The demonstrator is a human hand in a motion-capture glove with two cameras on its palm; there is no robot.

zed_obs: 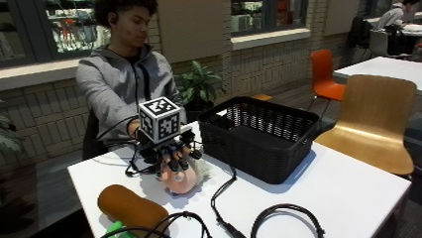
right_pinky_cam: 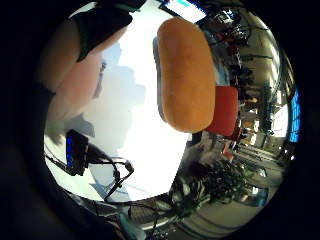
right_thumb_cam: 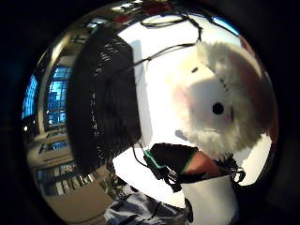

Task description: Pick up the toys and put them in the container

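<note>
Gloved and held with its back up, the right hand has its fingers curled down over a plush toy and grips it from above, just beside the near left corner of the black basket as the outside view shows it. Whether the plush toy rests on the white table or hangs just above it cannot be told. The forearm reaches in from the person's grey sleeve, wrist higher than the fingertips. Rounded rather than long, the plush toy shows no clear long axis; its pinkish face points down and toward the table's near edge. In the thumb side palm view it looks white and fuzzy, with a small black eye and a pink cheek patch. Farther from the basket, toward the table's near corner, lies a brown oblong toy, its long axis flat on the table, one rounded end aimed roughly at the basket; the little finger side palm view shows it smooth and bun-like.
</note>
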